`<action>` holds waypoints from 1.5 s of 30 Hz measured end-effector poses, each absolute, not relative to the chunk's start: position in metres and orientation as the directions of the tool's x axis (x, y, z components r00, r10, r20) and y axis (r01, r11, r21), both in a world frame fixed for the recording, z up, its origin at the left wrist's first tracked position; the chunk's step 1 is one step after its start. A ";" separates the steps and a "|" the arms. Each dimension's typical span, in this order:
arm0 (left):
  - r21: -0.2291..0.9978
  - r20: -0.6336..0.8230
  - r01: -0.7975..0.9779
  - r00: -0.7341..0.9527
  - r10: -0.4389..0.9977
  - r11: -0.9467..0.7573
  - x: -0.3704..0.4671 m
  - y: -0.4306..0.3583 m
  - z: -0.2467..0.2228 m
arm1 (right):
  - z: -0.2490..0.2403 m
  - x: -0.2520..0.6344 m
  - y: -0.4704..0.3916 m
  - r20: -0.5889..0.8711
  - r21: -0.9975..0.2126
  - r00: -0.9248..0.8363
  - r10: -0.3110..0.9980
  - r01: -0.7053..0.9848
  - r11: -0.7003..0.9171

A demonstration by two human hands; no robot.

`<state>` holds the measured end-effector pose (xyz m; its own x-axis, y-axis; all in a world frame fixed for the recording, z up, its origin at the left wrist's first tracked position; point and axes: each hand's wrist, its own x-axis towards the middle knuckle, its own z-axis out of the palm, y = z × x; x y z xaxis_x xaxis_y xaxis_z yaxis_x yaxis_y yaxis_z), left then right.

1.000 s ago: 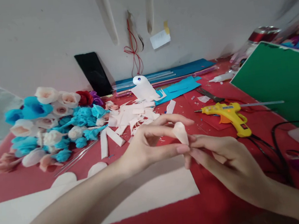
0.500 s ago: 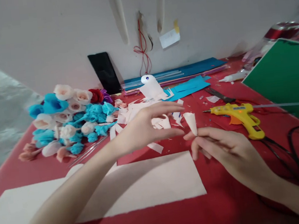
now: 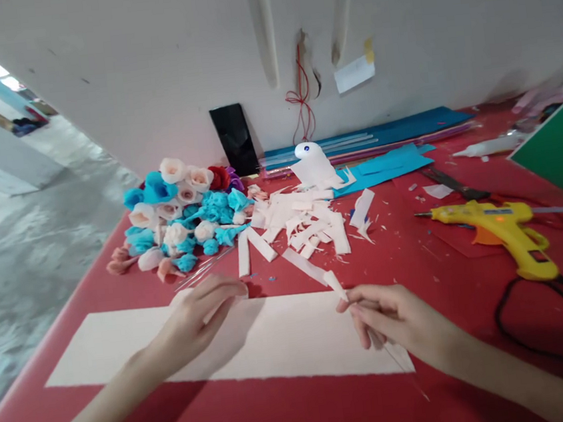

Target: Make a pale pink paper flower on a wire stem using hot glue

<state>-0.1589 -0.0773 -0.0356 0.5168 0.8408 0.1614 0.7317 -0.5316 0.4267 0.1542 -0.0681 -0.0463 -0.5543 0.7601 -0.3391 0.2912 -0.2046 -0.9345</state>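
Note:
In my right hand [image 3: 393,313] a small rolled cone of cream crepe paper [image 3: 336,284] is pinched near its base, tilted up and left. A thin wire stem [image 3: 420,384] trails below the fingers. My left hand [image 3: 204,313] is above the long cream paper strip [image 3: 295,337], its fingers curled toward the thumb. At its fingertips shows a small pale paper piece [image 3: 242,291], partly hidden by the fingers. Behind the wrist a rounded paper edge [image 3: 178,297] peeks out over the strip.
Finished paper flowers [image 3: 181,215] are heaped at the left. Paper scraps [image 3: 307,221] lie mid-table. A yellow glue gun [image 3: 508,220] with a black cord [image 3: 503,308] and scissors [image 3: 454,186] are at the right. A phone [image 3: 234,139] leans on the wall.
My left hand has moved away from the right hand, down and left to the paper strip, and its fingers have closed in. My right hand has lowered slightly leftward with the paper cone.

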 end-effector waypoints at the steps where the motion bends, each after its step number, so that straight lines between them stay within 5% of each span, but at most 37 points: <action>1: 0.377 0.179 0.762 0.498 0.849 -0.527 -0.165 -0.088 -0.040 | -0.048 0.153 -0.069 -0.346 -0.932 -0.559 0.753 0.300 -0.205; 8: 0.144 0.047 0.933 0.325 0.944 -0.329 -0.180 -0.131 -0.050 | -0.048 0.153 -0.067 -0.394 -0.910 -0.579 0.714 0.354 -0.214; 12: 0.153 -0.043 0.929 0.346 0.937 -0.336 -0.169 -0.135 -0.049 | -0.048 0.155 -0.067 -0.399 -0.904 -0.571 0.717 0.375 -0.204; 23: 0.096 0.025 0.863 0.496 0.868 -0.496 -0.103 -0.137 -0.046 | -0.051 0.159 -0.071 -0.398 -0.900 -0.592 0.701 0.401 -0.173; 26: 0.144 0.159 0.846 0.492 0.856 -0.513 -0.103 -0.121 -0.039 | -0.054 0.159 -0.070 -0.389 -0.905 -0.599 0.700 0.392 -0.167; 34: 0.498 0.249 0.723 0.410 0.878 -0.478 -0.088 -0.075 -0.056 | -0.056 0.156 -0.069 -0.371 -0.917 -0.613 0.697 0.362 -0.168; 45: 0.696 0.137 0.661 0.262 0.955 -0.281 -0.086 -0.071 -0.030 | -0.048 0.161 -0.069 -0.352 -0.928 -0.581 0.734 0.319 -0.192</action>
<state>-0.0858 -0.0706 -0.0301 0.2618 0.9554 0.1367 0.6608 -0.2807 0.6961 0.1614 -0.0688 -0.0478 -0.5806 0.7342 -0.3519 0.3191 -0.1924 -0.9280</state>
